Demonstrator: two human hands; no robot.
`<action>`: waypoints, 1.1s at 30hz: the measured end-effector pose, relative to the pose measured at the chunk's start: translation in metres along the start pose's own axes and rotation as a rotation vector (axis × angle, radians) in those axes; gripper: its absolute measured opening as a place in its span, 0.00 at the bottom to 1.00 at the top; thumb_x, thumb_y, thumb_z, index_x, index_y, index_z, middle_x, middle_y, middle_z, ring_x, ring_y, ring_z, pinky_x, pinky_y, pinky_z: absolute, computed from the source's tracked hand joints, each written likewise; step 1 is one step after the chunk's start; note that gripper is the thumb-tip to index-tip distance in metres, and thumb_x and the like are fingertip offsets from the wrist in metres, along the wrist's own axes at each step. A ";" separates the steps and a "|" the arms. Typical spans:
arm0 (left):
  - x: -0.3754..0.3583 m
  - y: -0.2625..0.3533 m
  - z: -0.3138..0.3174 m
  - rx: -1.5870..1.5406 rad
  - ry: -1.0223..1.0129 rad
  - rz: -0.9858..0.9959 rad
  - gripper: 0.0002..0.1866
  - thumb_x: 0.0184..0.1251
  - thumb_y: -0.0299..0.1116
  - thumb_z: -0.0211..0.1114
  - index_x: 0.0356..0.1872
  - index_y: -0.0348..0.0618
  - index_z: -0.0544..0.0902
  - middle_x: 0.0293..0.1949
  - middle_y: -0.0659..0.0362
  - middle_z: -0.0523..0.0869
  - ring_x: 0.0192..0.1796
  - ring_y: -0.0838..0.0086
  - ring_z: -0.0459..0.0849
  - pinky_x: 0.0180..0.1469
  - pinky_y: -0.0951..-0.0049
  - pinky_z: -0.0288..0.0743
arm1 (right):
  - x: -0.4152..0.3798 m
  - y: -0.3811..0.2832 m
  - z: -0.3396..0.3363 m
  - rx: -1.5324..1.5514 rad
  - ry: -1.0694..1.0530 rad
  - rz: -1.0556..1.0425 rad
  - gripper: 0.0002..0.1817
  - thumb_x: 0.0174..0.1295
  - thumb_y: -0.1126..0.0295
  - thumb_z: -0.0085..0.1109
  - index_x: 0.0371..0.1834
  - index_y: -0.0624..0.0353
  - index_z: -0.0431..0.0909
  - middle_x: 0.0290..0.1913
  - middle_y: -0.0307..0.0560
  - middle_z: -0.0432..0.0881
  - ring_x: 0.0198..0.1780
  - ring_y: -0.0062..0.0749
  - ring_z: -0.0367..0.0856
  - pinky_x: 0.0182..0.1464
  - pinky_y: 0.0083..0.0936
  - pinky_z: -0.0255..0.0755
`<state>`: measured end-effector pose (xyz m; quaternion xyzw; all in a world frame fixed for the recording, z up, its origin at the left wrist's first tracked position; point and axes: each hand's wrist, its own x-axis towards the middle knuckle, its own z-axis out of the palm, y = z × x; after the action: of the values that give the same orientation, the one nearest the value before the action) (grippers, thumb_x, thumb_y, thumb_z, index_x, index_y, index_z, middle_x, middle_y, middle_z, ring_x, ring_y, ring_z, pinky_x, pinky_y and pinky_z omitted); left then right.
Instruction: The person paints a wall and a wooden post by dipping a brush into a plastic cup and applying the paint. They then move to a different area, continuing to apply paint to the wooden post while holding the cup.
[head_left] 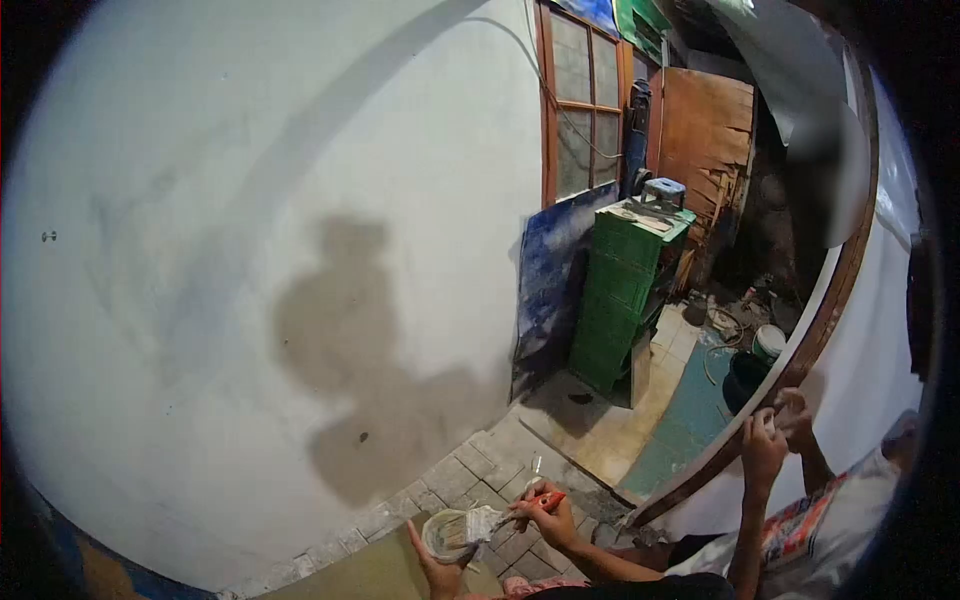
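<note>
My left hand (442, 574) is wrapped round a clear plastic tub (432, 540) at the bottom centre. Whitish stuff coats the inside of the tub. In my right hand (552, 517) is a paintbrush (483, 523) with a red handle, gripped with its head pointing left. White paint covers the bristles, which sit at the tub's right rim. A small pale object near the fingers of that hand is too small to name. The white wall (200, 400) stands ahead and to the left, with a shadow across it.
Another person (830, 520) is close on my right, hands (768, 440) raised beside a wooden-edged partition (800, 370). A green cabinet (620, 300) stands beyond the wall, below a window (585, 100). A broken wooden door (705, 130) and a bucket (769, 342) are further back.
</note>
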<state>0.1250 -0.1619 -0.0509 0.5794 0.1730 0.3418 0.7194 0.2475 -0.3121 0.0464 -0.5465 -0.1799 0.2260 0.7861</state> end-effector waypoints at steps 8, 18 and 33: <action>0.018 0.088 -0.070 0.255 -0.017 0.261 0.70 0.32 0.18 0.80 0.75 0.46 0.35 0.59 0.49 0.72 0.59 0.59 0.75 0.63 0.58 0.71 | 0.002 0.056 0.087 -0.003 -0.062 -0.092 0.07 0.65 0.76 0.58 0.41 0.59 0.70 0.39 0.41 0.77 0.39 0.21 0.79 0.37 0.21 0.76; 0.051 0.053 -0.165 0.122 -0.150 0.130 0.72 0.32 0.23 0.83 0.75 0.46 0.36 0.63 0.47 0.67 0.63 0.57 0.72 0.67 0.58 0.66 | -0.033 0.057 0.145 0.080 0.092 -0.178 0.06 0.65 0.78 0.56 0.39 0.60 0.68 0.43 0.52 0.79 0.38 0.28 0.80 0.36 0.24 0.78; 0.047 0.065 -0.167 0.108 -0.196 0.055 0.69 0.37 0.28 0.83 0.75 0.42 0.37 0.58 0.47 0.75 0.59 0.60 0.77 0.62 0.63 0.71 | -0.037 0.030 0.159 0.024 0.211 -0.145 0.06 0.63 0.78 0.54 0.38 0.59 0.67 0.38 0.55 0.80 0.32 0.34 0.82 0.29 0.29 0.79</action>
<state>0.0315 -0.0039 -0.0266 0.6524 0.1039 0.2932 0.6911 0.1275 -0.2000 0.0701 -0.5434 -0.1325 0.1118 0.8214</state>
